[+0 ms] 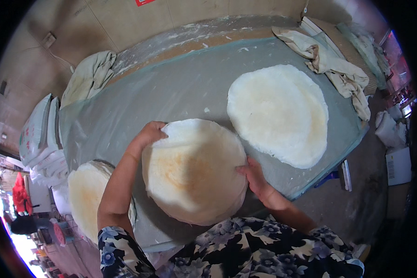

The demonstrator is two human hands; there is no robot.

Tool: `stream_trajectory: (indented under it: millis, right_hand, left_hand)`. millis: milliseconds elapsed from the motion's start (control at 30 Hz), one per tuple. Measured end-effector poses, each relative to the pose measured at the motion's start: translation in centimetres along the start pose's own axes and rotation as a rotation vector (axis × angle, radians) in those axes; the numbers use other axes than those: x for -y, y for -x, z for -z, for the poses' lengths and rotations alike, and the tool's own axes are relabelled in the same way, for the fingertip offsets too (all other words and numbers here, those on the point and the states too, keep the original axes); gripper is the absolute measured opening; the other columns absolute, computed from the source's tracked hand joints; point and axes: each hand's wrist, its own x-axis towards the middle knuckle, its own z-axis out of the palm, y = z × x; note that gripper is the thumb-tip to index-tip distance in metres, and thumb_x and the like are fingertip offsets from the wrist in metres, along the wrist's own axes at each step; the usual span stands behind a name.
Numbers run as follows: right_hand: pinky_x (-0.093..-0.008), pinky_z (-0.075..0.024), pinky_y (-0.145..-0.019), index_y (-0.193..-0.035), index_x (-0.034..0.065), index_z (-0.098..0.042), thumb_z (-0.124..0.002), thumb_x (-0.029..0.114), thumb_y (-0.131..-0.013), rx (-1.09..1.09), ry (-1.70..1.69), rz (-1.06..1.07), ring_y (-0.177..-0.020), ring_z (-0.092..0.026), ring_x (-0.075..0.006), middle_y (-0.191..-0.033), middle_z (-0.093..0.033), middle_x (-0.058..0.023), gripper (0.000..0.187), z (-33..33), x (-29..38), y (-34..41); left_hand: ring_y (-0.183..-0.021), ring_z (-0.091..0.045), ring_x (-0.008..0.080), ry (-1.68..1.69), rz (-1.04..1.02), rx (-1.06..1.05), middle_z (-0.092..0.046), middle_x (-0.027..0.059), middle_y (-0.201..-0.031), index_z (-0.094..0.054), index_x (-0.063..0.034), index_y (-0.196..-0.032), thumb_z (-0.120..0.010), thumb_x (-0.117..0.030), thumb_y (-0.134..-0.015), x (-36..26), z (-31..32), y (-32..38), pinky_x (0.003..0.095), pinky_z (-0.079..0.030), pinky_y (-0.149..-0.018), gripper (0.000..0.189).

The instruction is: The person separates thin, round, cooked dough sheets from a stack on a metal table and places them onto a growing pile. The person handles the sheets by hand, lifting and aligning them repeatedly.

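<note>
A stack of thin round flatbreads (pixel 194 173) lies before me, pale with a browned middle. At its far left edge my left hand (pixel 153 132) grips the rim, thumb on top. My right hand (pixel 253 175) holds the right edge, with its thumb over the upper sheet and the other fingers mostly hidden. To the far right a single-looking whiter flatbread (pixel 278 114) lies flat, apart from the stack. Another pile of flatbreads (pixel 87 198) sits at the left, partly covered by my left forearm.
The table has a grey-green plastic cover (pixel 153 93). Crumpled cloths lie at the back right (pixel 333 66) and back left (pixel 90 76). White printed sacks (pixel 38 132) stand beyond the left end. A wall (pixel 201 14) rises behind. A white box (pixel 398 166) stands at far right.
</note>
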Motion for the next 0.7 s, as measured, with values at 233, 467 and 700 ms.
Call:
stream_trajectory:
  millis: [233,467,700]
  right_hand:
    - [-0.0313,-0.048,-0.083,-0.116,-0.0005,-0.053,-0.052,-0.003,-0.077,-0.016,-0.006,-0.009,-0.095,-0.06,-0.0198,-0.108,-0.062,-0.0101,0.039,-0.4,-0.2,0.2]
    - [-0.0301,-0.0478,-0.08,-0.11,0.0007,-0.055,-0.054,0.0,-0.078,-0.009,-0.063,0.027,-0.09,-0.06,-0.0168,-0.1,-0.063,-0.0082,0.032,-0.3,-0.1,0.5]
    - [-0.0304,-0.0454,-0.084,-0.117,0.0024,-0.051,-0.054,0.001,-0.079,-0.069,0.075,0.142,-0.093,-0.058,-0.0178,-0.104,-0.061,-0.0074,0.038,-0.7,-2.1,0.0]
  left_hand:
    - [-0.071,-0.06,0.0151,-0.066,0.093,-0.042,-0.064,0.0047,-0.075,-0.064,-0.0013,-0.09,-0.065,-0.009,-0.072,1.3,-0.3,2.0,0.0283,-0.049,-0.067,0.02]
    - [-0.111,-0.053,0.0347,-0.122,-0.126,-0.853,-0.055,0.0208,-0.121,-0.051,0.0004,-0.122,-0.058,-0.017,-0.083,0.1,-5.1,11.7,0.0381,-0.04,-0.097,0.044]
    - [-0.117,-0.047,0.0408,-0.215,0.151,-1.104,-0.05,0.0265,-0.125,-0.046,0.0057,-0.125,-0.057,-0.01,-0.084,3.5,-17.7,17.2,0.0433,-0.035,-0.102,0.045]
